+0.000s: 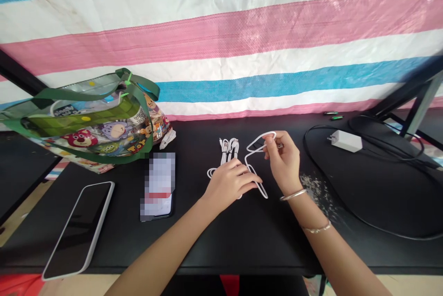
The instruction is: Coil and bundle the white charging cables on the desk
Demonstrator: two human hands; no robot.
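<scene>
A loose white cable (255,150) runs in bends between my two hands, over the black tabletop. My right hand (285,160) is raised slightly and closed, pinching a loop of this cable between thumb and fingers. A silver bangle and a thin bracelet circle that wrist. My left hand (231,178) is palm down, its fingers bent over the lower stretch of the same cable; its thumb is hidden. Just beyond and partly beneath the left hand are tied bundles of white cables (228,145) with dark ties around them. Their near ends are covered.
Left of the hands lie a lit phone (161,176) with a blurred screen and a dark-screened phone (79,229) in a white case. A cartoon-print bag (107,130) stands behind them. At right are a white charger (346,141), a black cord (332,199) and scattered pale bits (318,192).
</scene>
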